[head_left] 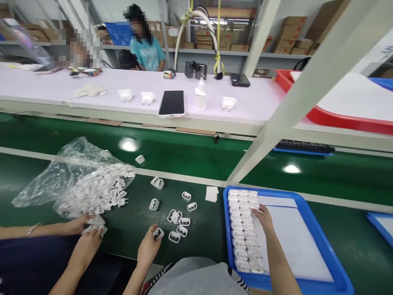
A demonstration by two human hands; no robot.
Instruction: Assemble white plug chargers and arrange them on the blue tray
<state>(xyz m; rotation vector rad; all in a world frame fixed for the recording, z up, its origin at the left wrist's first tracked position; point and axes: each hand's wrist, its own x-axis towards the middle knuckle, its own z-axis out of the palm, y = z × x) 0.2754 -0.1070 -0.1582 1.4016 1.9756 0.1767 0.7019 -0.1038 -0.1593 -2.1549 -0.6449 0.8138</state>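
2 co-worker hands (pixel 89 243) at far left, beside clear plastic bag (pixel 61 176) of white plug parts (pixel 101 188). Next, left hand (pixel 149 248) pinching 1 small white oval charger shell (pixel 158 234), loose shells (pixel 181 223) just beyond on green belt (pixel 199 159). Farther right, right hand (pixel 263 217) open, fingertips on rows of white shells (pixel 242 233) inside blue plastic tray (pixel 226 233).

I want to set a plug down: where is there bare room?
Free: the white sheet in the blue tray, right of the plug rows; the green belt between loose plugs and tray. Crowded: around the bag.
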